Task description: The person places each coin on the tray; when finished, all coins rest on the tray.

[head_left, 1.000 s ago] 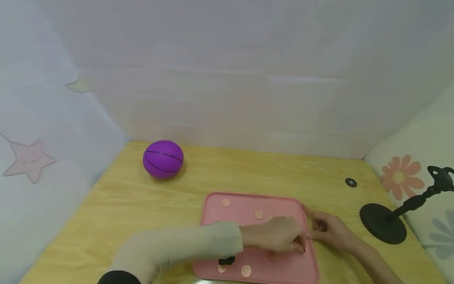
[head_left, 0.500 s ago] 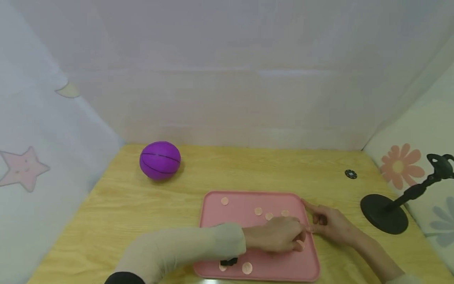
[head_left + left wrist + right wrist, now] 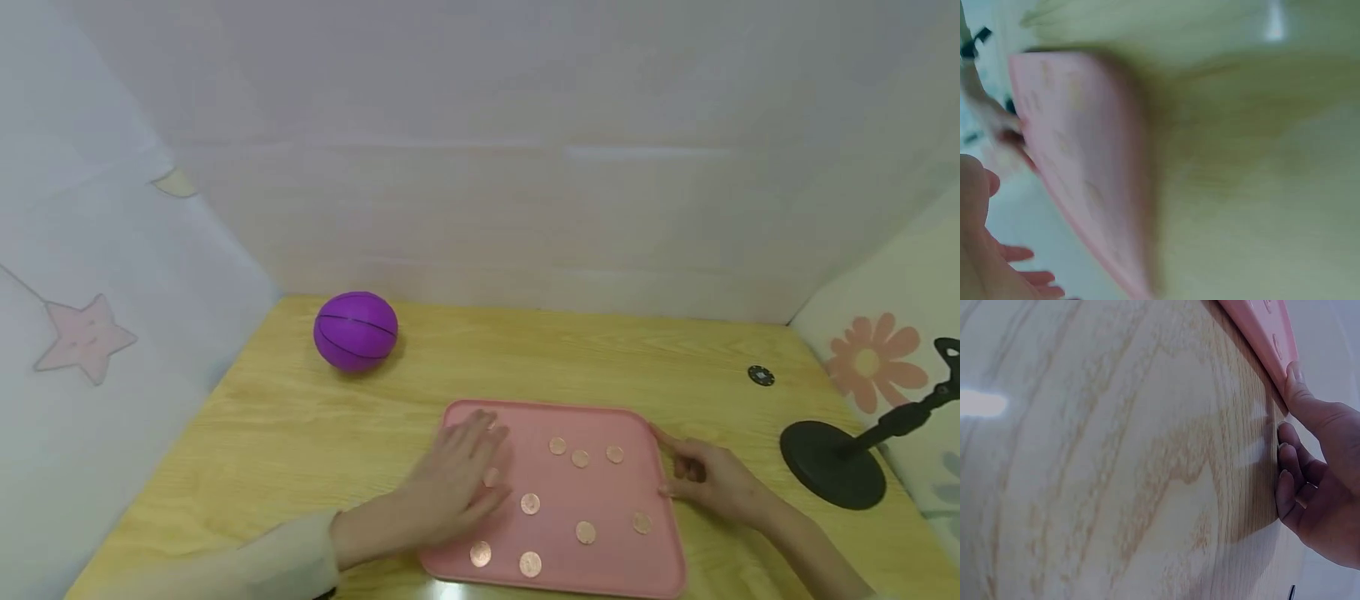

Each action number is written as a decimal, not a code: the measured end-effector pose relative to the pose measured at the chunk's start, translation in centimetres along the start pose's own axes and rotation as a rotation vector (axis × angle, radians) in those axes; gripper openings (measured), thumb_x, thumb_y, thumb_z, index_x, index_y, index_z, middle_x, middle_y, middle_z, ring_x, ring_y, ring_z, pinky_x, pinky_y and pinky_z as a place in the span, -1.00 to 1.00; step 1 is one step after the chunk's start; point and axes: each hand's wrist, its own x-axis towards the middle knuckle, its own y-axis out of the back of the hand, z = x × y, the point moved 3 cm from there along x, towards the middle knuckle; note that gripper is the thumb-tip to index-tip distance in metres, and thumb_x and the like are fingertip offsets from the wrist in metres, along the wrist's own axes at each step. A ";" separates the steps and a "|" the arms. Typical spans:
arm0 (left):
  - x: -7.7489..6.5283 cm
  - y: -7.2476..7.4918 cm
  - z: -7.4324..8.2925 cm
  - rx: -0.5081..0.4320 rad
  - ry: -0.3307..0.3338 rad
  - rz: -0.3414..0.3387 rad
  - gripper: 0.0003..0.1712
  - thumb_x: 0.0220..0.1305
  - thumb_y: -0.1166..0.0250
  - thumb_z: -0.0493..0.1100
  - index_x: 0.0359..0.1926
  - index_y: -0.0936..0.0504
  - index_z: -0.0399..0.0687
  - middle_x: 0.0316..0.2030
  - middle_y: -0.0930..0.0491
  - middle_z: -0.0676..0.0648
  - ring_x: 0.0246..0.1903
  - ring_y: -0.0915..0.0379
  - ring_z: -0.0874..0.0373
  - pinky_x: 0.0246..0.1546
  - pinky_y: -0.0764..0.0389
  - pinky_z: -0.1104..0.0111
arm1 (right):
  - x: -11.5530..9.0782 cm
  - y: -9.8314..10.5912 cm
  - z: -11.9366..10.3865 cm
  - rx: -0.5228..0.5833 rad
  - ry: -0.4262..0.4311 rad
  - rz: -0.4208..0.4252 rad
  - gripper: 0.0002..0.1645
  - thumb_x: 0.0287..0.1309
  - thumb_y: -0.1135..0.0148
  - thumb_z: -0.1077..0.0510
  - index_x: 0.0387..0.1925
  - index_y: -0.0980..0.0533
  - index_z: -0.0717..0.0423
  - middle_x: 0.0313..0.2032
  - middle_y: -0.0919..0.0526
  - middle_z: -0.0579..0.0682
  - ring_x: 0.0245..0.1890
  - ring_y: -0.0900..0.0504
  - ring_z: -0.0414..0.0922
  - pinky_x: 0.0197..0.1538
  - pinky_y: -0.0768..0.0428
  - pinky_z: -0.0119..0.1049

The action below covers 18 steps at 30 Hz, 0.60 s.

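Note:
Copper-coloured coins (image 3: pixel 530 564) lie scattered, several of them, in a shallow pink tray (image 3: pixel 555 571). Over the tray's left part my left hand (image 3: pixel 450 479) stretches out with spread fingers, holding nothing; coins show between and under its fingers. In the left wrist view, that hand's fingers (image 3: pixel 1035 278) reach out in front of the blurred tray. My right hand (image 3: pixel 712 479) touches the tray's right side, its straight index finger at the far corner and its thumb on the rim. The right wrist view shows the thumb (image 3: pixel 1297 387) on the rim, with other fingers curled down at the tabletop.
A purple ball (image 3: pixel 356 332) with black seam lines stands at the back left of the wooden table (image 3: pixel 525 350). To the right are a black poker chip (image 3: pixel 761 375) and a black stand with a round base (image 3: pixel 832 464). Pale printed cloth (image 3: pixel 420 208) encloses the table.
My left hand has left the tray's right part and moved left, its curled fingers now spread, uncovering coins there. The right hand stays at the tray's right edge. The head view has shifted slightly.

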 end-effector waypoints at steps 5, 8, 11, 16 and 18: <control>-8.2 0.0 -4.5 -0.041 0.316 0.048 0.03 0.32 -0.10 0.31 0.46 -0.01 -0.37 0.46 0.05 -0.34 0.44 0.15 -0.28 0.30 -0.04 -0.22 | -0.3 0.5 -0.1 -0.010 0.005 0.002 -0.04 0.04 -0.43 -0.09 0.39 -0.27 0.19 -0.46 -0.43 -0.14 -0.52 -0.34 -0.32 -0.51 -0.39 -0.42; -11.4 -1.6 -4.8 -0.023 0.374 0.032 0.09 0.29 -0.08 0.38 0.46 0.00 -0.38 0.46 0.07 -0.36 0.43 0.16 -0.28 0.31 0.04 -0.24 | -0.5 0.7 0.0 -0.008 0.000 0.005 -0.04 0.04 -0.43 -0.07 0.39 -0.26 0.21 -0.46 -0.43 -0.13 -0.52 -0.34 -0.33 -0.52 -0.39 -0.41; -13.1 -3.9 -3.9 0.109 0.296 0.071 0.14 0.25 -0.02 0.48 0.46 -0.03 -0.33 0.44 -0.01 -0.36 0.43 0.11 -0.25 0.39 0.25 -0.13 | -0.5 0.9 0.0 -0.008 0.000 0.006 -0.04 0.04 -0.43 -0.06 0.39 -0.26 0.22 -0.46 -0.43 -0.13 -0.53 -0.34 -0.33 -0.52 -0.39 -0.41; -14.6 -7.1 -2.1 0.374 0.162 0.291 0.14 0.23 0.28 0.60 0.46 -0.11 -0.22 0.38 -0.22 -0.28 0.39 -0.08 -0.14 0.39 0.14 -0.07 | -0.3 0.5 -0.2 0.017 0.031 -0.006 -0.06 0.06 -0.42 -0.02 0.38 -0.25 0.27 -0.46 -0.44 -0.15 -0.53 -0.35 -0.34 -0.51 -0.41 -0.41; -14.8 -8.0 -1.5 0.418 0.132 0.387 0.09 0.28 0.34 0.57 0.42 -0.22 -0.23 0.34 -0.31 -0.25 0.33 -0.22 -0.11 0.30 -0.11 -0.10 | -0.2 0.2 -0.4 0.022 0.046 -0.012 -0.07 0.07 -0.42 0.00 0.37 -0.25 0.30 -0.46 -0.43 -0.15 -0.53 -0.35 -0.34 -0.52 -0.41 -0.42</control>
